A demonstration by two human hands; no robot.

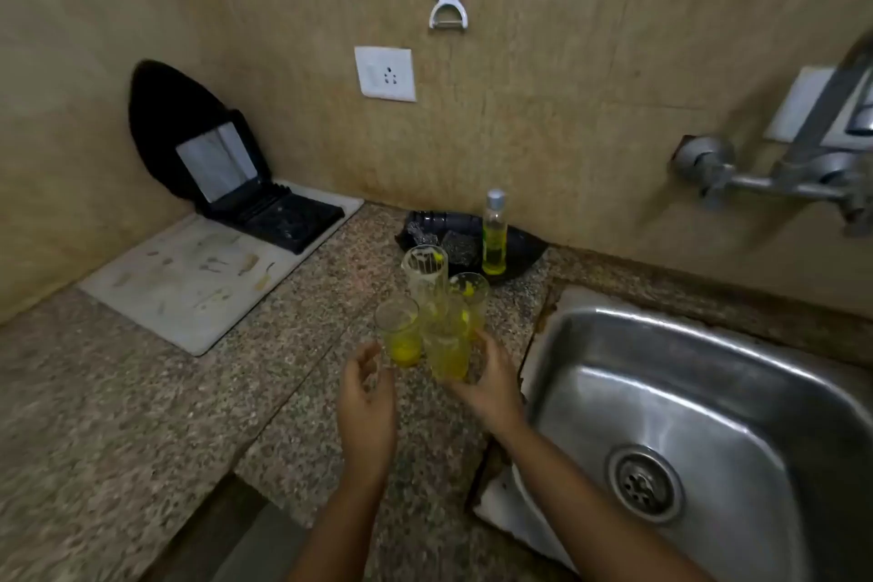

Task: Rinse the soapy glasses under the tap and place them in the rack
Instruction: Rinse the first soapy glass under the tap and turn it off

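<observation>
Four glasses (439, 317) stand upright in a tight cluster on the granite tabletop (141, 392), with their long axes vertical. They lie at 12 o'clock from both hands.

The front glass (446, 354) is nearest the right hand (493, 385), just off toward 11 o'clock from its palm. This hand's fingers (486, 345) lie along the glass's right side. Blur hides whether the thumb closes round it, so I cannot tell if it is grasped.

The left hand (366, 397) sits at 7 o'clock of the short left glass (400, 336). Its fingers are loosely curled and released, holding nothing, just beside the glass but apparently apart from it.

Behind these two stand the tall glass (425, 272) at 12 o'clock and another glass (470, 295) at 1 o'clock, crowded against them.

The glasses are clear and streaked, with yellow liquid pooled in the bottoms and yellowish-white smears near the rims. They are probably slick with soap.

The sink (614, 317) lies at 3 o'clock of the cluster and the wall tap (774, 180) at about 2 o'clock. The right hand therefore looks better placed to carry the front glass across. It would need to lift the glass straight up first, because the neighbouring glasses touch or nearly touch it.
</observation>
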